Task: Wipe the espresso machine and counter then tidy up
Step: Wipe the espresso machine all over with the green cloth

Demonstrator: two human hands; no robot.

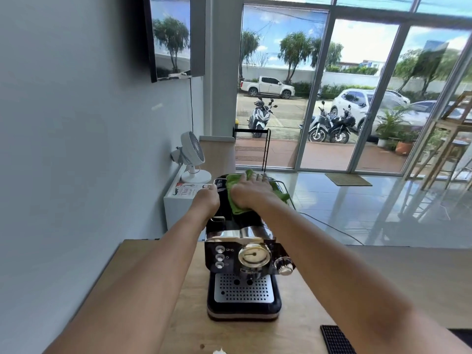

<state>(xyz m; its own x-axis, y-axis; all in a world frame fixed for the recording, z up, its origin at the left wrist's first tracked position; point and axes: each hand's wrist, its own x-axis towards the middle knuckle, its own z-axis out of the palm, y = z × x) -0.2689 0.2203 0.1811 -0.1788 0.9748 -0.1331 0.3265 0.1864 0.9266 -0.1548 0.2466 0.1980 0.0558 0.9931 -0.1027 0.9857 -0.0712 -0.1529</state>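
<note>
Espresso machine [242, 261] mid wooden counter [158, 290], drip tray facing the person; right hand [251, 191] flat, fingers straight, pressing green cloth [233, 200] on its top, left hand [207, 199] gripping the top's left edge. Black mat [335, 339] at the counter's near right, bare wood either side. Badge under gauge partly legible, "Duchess"; book [187, 191] beside fan [194, 154] behind reads "Thai visual".

Pale grey wall [76, 123] on the left, with a black wall-mounted screen [176, 39] reflecting trees. White desk fan [192, 154] and a book [187, 191] sit on a low white cabinet [171, 208]. Floor-to-ceiling glass doors [319, 98] give bright daylight, mirrored in the glossy white tile floor [357, 208]. Woven doormat [347, 179] by the doors. Black wire rack [251, 146] beside the pillar [224, 72]. Wooden stool [457, 144] far right. Outside: motorbikes [329, 126], white pickup [267, 86].
</note>
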